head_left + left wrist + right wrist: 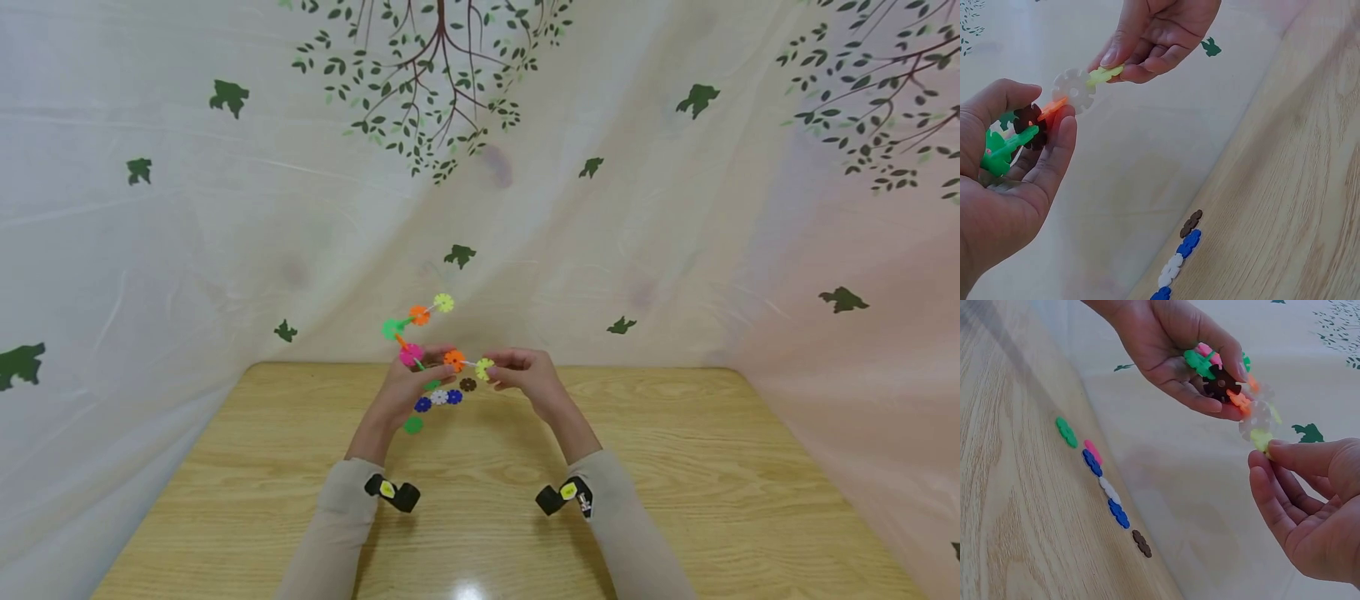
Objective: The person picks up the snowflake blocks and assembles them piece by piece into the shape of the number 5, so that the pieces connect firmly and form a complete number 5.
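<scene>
My left hand (395,390) grips a chain of slotted plastic flower discs. Past its fingertips come an orange disc (453,360) and a clear whitish disc (1072,90); a brown disc (1030,125) and a green disc (1000,153) lie within the grasp. My right hand (531,375) pinches a yellow disc (1262,441) between thumb and fingers, at the chain's right end, its edge meeting the clear disc. The rest of the chain rises above the left hand: a pink disc (411,354), a light green one (392,329), an orange one (419,315) and a yellow one (443,302).
Loose discs lie in a row near the far edge of the wooden table (675,467): green (1066,432), pink (1093,451), blue (1092,462), white (1109,490), another blue (1119,514) and brown (1142,544). Behind hangs a pale curtain (525,275) printed with leaves.
</scene>
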The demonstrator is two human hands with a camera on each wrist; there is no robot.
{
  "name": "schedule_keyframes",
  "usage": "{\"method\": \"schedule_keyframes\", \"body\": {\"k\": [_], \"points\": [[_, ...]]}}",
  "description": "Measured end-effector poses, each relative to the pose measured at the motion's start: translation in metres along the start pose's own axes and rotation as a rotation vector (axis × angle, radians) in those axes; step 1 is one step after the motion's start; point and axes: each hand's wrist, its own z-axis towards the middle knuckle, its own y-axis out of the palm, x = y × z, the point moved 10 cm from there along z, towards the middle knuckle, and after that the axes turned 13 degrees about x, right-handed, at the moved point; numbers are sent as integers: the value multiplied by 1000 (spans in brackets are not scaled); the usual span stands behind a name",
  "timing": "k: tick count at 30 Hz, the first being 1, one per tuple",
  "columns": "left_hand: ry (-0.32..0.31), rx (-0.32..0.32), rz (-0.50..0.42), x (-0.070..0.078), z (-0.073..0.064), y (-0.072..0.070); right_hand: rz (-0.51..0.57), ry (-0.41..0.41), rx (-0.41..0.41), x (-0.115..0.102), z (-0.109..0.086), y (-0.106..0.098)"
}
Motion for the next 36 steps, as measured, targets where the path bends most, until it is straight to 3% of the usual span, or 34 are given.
{"method": "schedule_keyframes", "body": {"k": [6,12,18,23,29,36], "points": [[24,53,7,2,0,-2,32,-7,9,-1,0,2],[22,161,-68,3,0,-6,73,-18,35,-5,-1,3],[-14,221,-127,1,-3,-6,93,-36,47,-7,-3,5],[-56,224,-175,-4,-3,-4,91,-54,54,-6,-3,4],[-85,181,-270,-7,-3,0,73,-79,65,-7,-3,2],[-82,154,-267,-7,-3,2,56,-76,57,-10,-3,0]]}}
